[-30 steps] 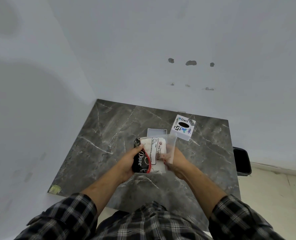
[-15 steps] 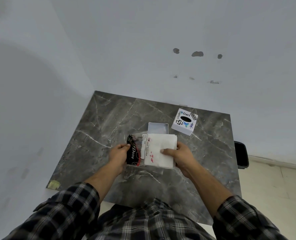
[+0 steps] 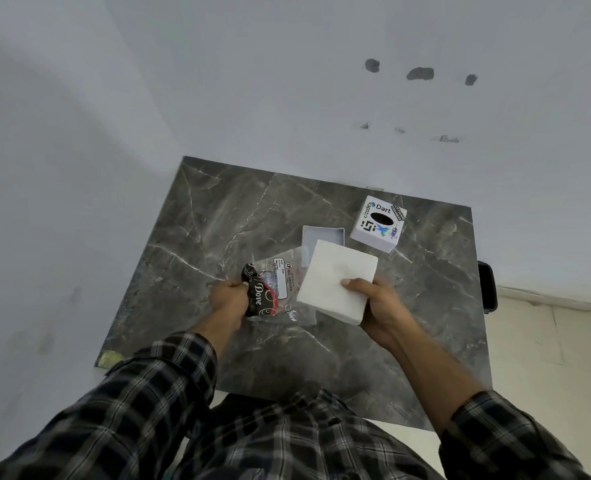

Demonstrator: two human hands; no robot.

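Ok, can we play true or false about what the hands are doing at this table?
The right hand holds a white napkin stack. True.
The left hand is empty. False: it grips a clear bag with a black Dove packet.
The sticker box has a dark oval hole on top. True.
The sticker box stands on the floor. False: it stands on the grey marble table.

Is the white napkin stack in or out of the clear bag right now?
Out. The right hand holds the white napkin stack with its thumb on bare paper, beside the clear bag that the left hand grips.
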